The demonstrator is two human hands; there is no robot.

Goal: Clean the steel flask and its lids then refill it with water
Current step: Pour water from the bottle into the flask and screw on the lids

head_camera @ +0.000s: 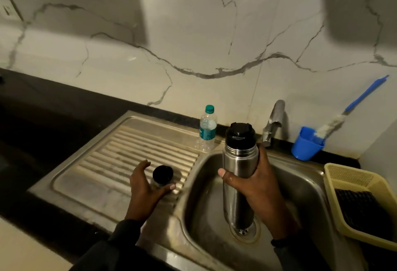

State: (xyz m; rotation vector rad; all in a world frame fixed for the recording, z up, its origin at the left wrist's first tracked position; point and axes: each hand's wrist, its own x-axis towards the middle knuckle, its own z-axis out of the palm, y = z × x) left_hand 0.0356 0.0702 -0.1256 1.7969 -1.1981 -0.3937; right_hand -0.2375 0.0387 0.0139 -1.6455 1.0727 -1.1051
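Note:
My right hand (255, 186) grips the steel flask (237, 163) around its middle and holds it upright over the sink basin (206, 212). A black inner lid (240, 134) sits on the flask's mouth. The flask's outer cup lid (162, 175), dark inside, stands on the ribbed drainboard (129, 150) to the left. My left hand (146, 186) is open just beside that cup, fingers spread around it, holding nothing.
A small plastic water bottle (207, 128) with a green cap stands at the back of the drainboard. The steel tap (274, 120) rises behind the basin. A blue cup (306, 143) holds a blue-handled brush (352, 107). A yellow basket (343, 176) sits at the right.

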